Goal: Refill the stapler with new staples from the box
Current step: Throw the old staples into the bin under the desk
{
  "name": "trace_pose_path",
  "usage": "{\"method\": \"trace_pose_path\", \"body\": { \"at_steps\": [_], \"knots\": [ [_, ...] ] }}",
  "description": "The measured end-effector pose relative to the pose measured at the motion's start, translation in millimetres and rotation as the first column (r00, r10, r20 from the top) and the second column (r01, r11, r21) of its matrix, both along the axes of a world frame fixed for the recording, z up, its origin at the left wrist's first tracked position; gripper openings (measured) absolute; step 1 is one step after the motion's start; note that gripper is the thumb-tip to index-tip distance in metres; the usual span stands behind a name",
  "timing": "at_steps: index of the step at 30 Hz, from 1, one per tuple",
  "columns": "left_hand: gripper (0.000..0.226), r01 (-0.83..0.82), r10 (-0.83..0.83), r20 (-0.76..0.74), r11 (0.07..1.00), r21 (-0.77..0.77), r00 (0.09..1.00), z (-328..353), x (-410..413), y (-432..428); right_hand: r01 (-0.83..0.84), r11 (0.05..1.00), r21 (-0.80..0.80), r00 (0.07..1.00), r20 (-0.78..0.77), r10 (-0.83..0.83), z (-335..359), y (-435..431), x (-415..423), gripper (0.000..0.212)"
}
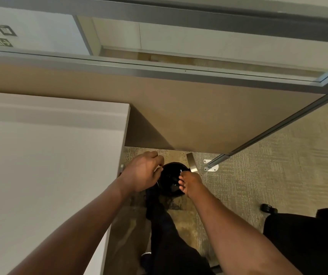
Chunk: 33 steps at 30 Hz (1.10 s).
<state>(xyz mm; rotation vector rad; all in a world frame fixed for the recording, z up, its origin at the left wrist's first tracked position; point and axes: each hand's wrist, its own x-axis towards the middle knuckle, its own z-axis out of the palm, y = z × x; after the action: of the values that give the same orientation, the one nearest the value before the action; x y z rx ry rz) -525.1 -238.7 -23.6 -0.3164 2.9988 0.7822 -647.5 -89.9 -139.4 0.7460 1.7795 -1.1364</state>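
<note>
Both hands hang low over a round black bin on the carpet. My left hand has its fingers curled, with a thin silvery glint at the fingertips above the bin's left rim. My right hand pinches a small silver piece at its fingertips over the bin's right side. A flat metal strip stands just beyond the right hand; whether the hand holds it is unclear. I cannot make out a stapler body or a staple box.
A white desk top fills the left. A tan partition panel with a metal frame rises behind the bin, with floor brackets to its right. A black office chair stands at lower right. My dark trouser leg is below the bin.
</note>
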Motion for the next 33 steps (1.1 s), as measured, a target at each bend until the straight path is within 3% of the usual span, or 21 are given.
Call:
{"method": "trace_pose_path", "body": {
  "at_steps": [7,13,15,19,26,33],
  "knots": [
    [0.017,-0.020,0.021,-0.024,0.999,0.027,0.999,1.9,0.5,1.0,0.096,0.995,-0.035,0.995,0.030,-0.095,-6.9,0.7,-2.7,0.031],
    [0.017,-0.036,0.037,-0.016,0.999,0.028,0.999,2.7,1.3,2.0,-0.017,1.000,-0.010,1.000,-0.003,0.017,-8.2,6.6,-0.2,0.029],
    [0.018,-0.042,0.042,-0.006,0.999,0.029,0.999,3.9,2.0,3.9,-0.099,0.995,0.013,0.992,-0.078,0.099,-5.6,4.8,2.6,0.029],
    [0.018,-0.084,0.083,0.009,0.995,0.047,0.996,7.8,8.6,8.4,-0.386,0.911,0.143,0.829,-0.379,0.411,4.3,-10.3,10.5,0.021],
    [0.015,-0.131,0.134,-0.042,0.990,0.060,0.990,24.1,28.2,17.6,-0.484,0.869,0.103,0.708,-0.538,0.458,32.7,-32.7,22.2,0.017],
    [0.015,-0.155,0.152,-0.115,0.988,-0.022,0.982,45.5,52.0,23.8,-0.533,0.840,0.103,0.625,-0.622,0.473,62.1,-39.7,40.7,0.011]
  ]
}}
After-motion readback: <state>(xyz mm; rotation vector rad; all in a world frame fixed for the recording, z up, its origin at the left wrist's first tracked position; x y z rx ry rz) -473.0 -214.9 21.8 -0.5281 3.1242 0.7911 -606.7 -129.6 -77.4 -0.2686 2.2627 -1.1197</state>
